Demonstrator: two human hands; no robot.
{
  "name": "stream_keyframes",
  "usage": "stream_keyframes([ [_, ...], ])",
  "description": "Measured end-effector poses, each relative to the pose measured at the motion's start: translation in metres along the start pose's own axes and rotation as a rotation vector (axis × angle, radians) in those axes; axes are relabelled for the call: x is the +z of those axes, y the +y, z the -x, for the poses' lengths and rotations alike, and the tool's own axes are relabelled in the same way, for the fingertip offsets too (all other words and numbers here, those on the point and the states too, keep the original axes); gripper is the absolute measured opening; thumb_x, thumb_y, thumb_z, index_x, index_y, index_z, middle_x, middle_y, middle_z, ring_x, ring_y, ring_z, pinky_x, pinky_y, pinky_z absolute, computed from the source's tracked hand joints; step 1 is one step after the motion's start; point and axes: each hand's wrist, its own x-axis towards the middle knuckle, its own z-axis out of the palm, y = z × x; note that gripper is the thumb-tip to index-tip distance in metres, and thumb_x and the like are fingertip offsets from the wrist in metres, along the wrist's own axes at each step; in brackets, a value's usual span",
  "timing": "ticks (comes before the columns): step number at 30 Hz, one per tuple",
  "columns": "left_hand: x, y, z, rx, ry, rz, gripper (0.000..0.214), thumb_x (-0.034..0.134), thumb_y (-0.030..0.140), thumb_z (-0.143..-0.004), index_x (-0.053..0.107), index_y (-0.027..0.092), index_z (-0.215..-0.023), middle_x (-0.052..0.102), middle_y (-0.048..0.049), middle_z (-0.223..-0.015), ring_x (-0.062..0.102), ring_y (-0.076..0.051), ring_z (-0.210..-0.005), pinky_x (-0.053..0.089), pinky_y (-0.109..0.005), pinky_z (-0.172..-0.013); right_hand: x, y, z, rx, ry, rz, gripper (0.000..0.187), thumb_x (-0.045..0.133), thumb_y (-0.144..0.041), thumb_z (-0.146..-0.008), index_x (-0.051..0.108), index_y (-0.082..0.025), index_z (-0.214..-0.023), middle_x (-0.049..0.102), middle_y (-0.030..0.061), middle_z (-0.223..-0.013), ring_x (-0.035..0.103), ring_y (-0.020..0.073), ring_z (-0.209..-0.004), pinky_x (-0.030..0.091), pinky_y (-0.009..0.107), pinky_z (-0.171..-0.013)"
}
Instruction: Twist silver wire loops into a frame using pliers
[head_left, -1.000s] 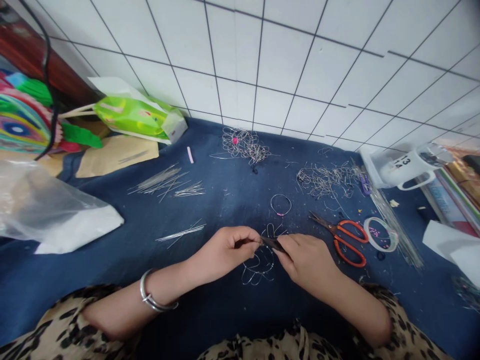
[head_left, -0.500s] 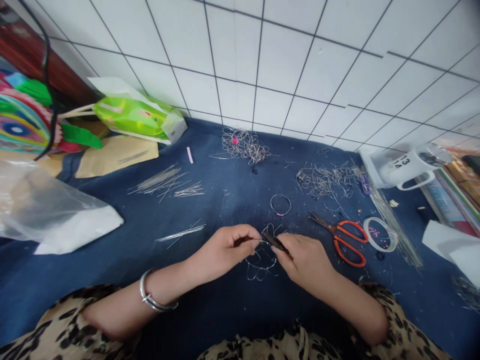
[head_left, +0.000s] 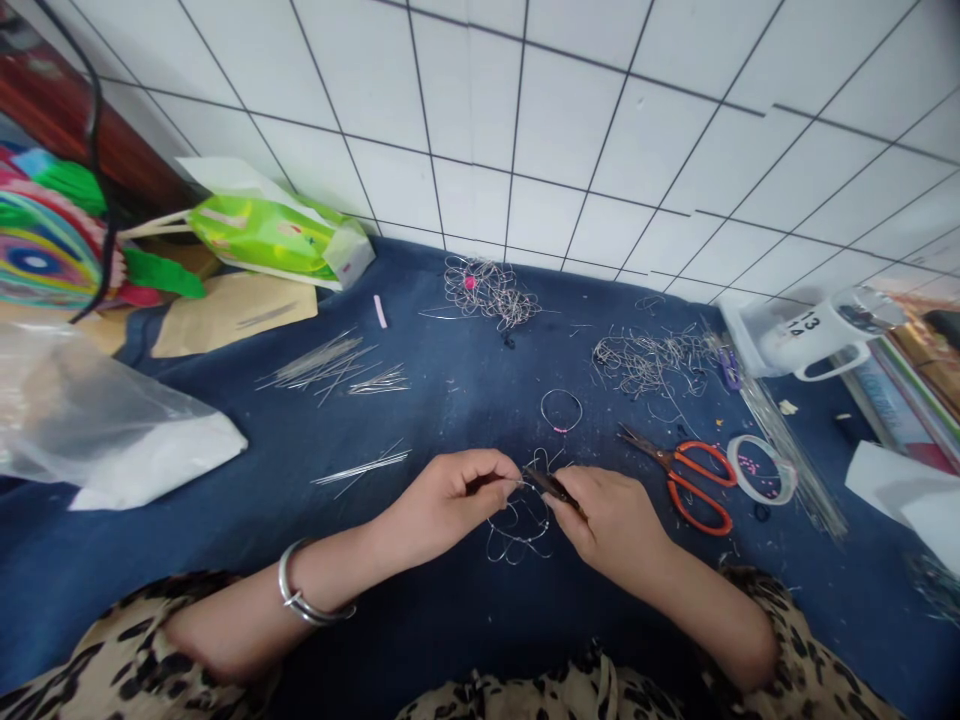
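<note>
Between thumb and fingers, my left hand (head_left: 469, 490) pinches a looped piece of thin silvery wire (head_left: 517, 543) that hangs in several petal-like curves below the fingertips. My right hand (head_left: 611, 515) is closed around a small dark pair of pliers (head_left: 553, 487); its jaws meet the wire beside my left fingertips. The grip on the handles is mostly hidden by the palm. Just beyond the hands lies a wire ring (head_left: 561, 411) with a few pink beads. Orange-handled scissors (head_left: 697, 485) rest to the right of my right hand.
Tangled wire piles (head_left: 491, 292) lie toward the wall, with another heap (head_left: 652, 360) to the right. Cut wire lengths (head_left: 322, 362) are at left, near a plastic bag (head_left: 150, 430). A round dish of pink beads (head_left: 761, 470) and a white mug (head_left: 817, 335) stand at right.
The hanging wire loops have shifted slightly to the left and turned a little. Both hands and the pliers stay in nearly the same place.
</note>
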Motion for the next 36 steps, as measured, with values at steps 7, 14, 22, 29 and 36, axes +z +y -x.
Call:
stream_keyframes([
  [7,0.001,0.0,0.0,0.015,0.015,-0.046,0.018,0.046,0.023,-0.083,0.061,0.014,-0.079,0.051,0.0014,-0.066,0.044,-0.01,-0.059,0.037,-0.02,-0.054,-0.001,-0.001,-0.001,-0.008,-0.013,0.032,0.018,0.043,-0.03,-0.087,0.055,-0.018,-0.082,0.059,0.001,-0.069,0.053,0.0139,-0.064,0.034,0.026,-0.061],
  [14,0.0,-0.001,0.0,0.031,0.007,-0.12,0.017,0.045,0.02,-0.083,0.061,0.014,-0.08,0.051,0.0016,-0.067,0.045,-0.01,-0.061,0.037,-0.02,-0.056,0.0,0.001,0.0,-0.051,-0.047,0.04,0.016,0.044,-0.029,-0.087,0.055,-0.017,-0.088,0.059,0.0027,-0.076,0.053,0.0154,-0.073,0.036,0.027,-0.068],
  [22,-0.002,-0.004,-0.001,0.06,0.009,-0.18,0.017,0.044,0.019,-0.082,0.061,0.015,-0.079,0.054,0.0008,-0.068,0.046,-0.01,-0.061,0.037,-0.02,-0.057,-0.008,0.004,-0.002,-0.165,-0.002,0.193,0.017,0.044,-0.029,-0.086,0.057,-0.017,-0.084,0.056,0.0034,-0.073,0.047,0.016,-0.07,0.032,0.03,-0.067],
  [29,-0.004,-0.002,-0.001,0.062,0.004,-0.218,0.017,0.045,0.019,-0.082,0.062,0.016,-0.08,0.055,0.0008,-0.067,0.048,-0.01,-0.06,0.037,-0.02,-0.056,-0.012,0.005,-0.003,-0.215,0.033,0.361,0.017,0.044,-0.026,-0.086,0.058,-0.016,-0.088,0.054,0.004,-0.073,0.044,0.017,-0.07,0.028,0.032,-0.066],
  [36,-0.003,0.001,-0.001,0.056,-0.002,-0.217,0.016,0.045,0.017,-0.082,0.06,0.016,-0.077,0.054,0.0015,-0.067,0.047,-0.01,-0.06,0.037,-0.02,-0.056,-0.013,0.004,-0.002,-0.221,0.03,0.395,0.014,0.045,-0.02,-0.084,0.057,-0.016,-0.09,0.053,0.004,-0.073,0.042,0.0167,-0.07,0.027,0.032,-0.066],
])
